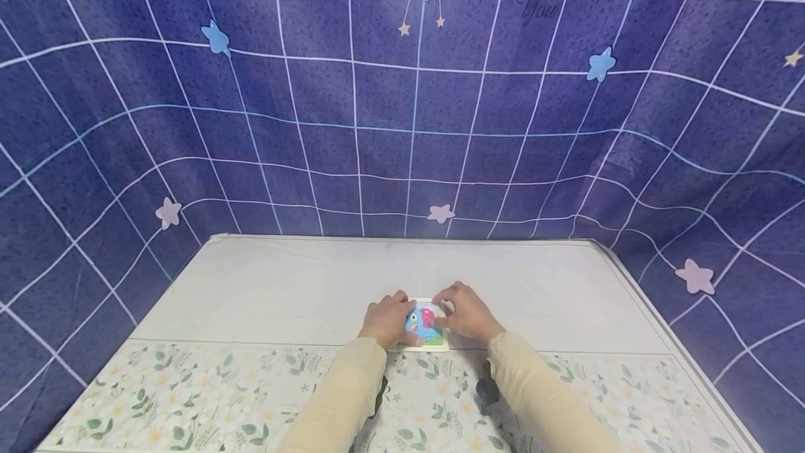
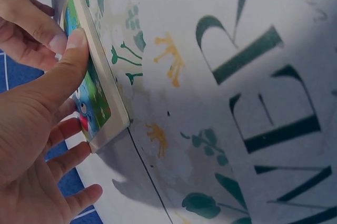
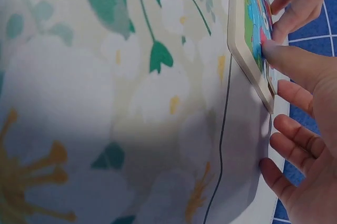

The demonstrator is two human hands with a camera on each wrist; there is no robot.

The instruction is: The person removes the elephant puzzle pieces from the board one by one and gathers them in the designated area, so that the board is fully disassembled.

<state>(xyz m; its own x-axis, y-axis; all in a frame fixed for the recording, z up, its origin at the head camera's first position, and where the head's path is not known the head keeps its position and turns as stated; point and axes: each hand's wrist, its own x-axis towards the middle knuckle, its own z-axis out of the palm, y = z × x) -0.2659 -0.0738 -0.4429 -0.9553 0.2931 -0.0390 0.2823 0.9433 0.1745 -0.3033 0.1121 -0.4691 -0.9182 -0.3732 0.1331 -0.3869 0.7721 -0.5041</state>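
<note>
A small wooden jigsaw puzzle board (image 1: 434, 340) lies flat on the tabletop, showing a colourful cartoon picture with a blue, big-eyed figure, a pink-red patch and green ground. From the left, my left hand (image 1: 386, 320) reaches over it, its thumb (image 2: 73, 56) resting on the picture and its fingers spread by the far side. My right hand (image 1: 468, 313) is at the board's right side. Its thumb tip (image 3: 274, 50) touches the picture beside a pink-red patch, with the index finger near the edge and the other fingers loosely spread. Both hands cover parts of the picture.
A floral cloth (image 1: 251, 390) covers the near half of the table, and a plain white surface (image 1: 289, 285) forms the far half. Behind and beside the table hangs a dark blue curtain (image 1: 314, 89) with white grid lines and stars.
</note>
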